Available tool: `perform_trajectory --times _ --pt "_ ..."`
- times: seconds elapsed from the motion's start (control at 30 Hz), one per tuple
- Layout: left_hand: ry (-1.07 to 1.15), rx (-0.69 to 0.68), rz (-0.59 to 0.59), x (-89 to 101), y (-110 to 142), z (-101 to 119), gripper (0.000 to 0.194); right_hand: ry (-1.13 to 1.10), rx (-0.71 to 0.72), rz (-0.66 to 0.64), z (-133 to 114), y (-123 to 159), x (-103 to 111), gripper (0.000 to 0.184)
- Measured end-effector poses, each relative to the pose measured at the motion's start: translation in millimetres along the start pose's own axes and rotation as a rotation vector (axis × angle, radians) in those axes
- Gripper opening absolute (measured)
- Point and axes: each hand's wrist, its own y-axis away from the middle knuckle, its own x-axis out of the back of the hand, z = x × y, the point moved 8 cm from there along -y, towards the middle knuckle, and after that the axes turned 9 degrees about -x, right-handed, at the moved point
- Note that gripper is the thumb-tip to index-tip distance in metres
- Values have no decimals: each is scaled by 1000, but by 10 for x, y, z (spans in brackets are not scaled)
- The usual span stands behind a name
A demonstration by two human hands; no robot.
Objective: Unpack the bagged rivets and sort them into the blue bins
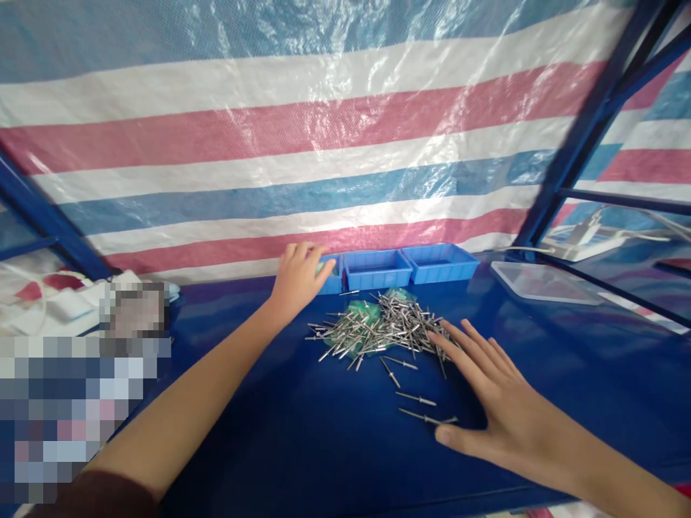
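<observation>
A heap of silver pop rivets lies on the blue tabletop, with green-tinted plastic showing among them. Several loose rivets are scattered on the near side of the heap. My right hand is spread open at the heap's right edge, its fingertips by the rivets and its thumb beside the nearest loose ones. Over the leftmost blue bin reaches my left hand, thumb apart from the fingers. It hides most of that bin, and a bit of pale green shows beneath the thumb.
Two more blue bins, a middle one and a right one, stand in the row at the back. A translucent lid lies to the right. White power strips sit at both sides. Blue metal posts frame a striped tarp.
</observation>
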Motion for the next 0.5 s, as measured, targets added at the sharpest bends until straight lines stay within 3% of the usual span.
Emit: perform_trajectory --times 0.07,0.1,0.17,0.27,0.37,0.5 --pt "170 -203 -131 -87 146 411 32 19 -38 -39 61 -50 -105 92" --pt "228 -237 -219 -153 228 550 33 17 -47 -59 59 -114 -134 91" --pt "293 -162 -300 -253 334 643 33 3 -37 -98 -3 -282 -167 88" --pt "404 44 -322 -404 366 550 32 -19 27 -120 -174 -535 -186 84" --pt "443 131 -334 -542 305 453 27 -42 119 -115 -339 -686 -218 76" --pt "533 222 -340 -700 250 364 29 -79 181 -41 -416 -749 -218 50"
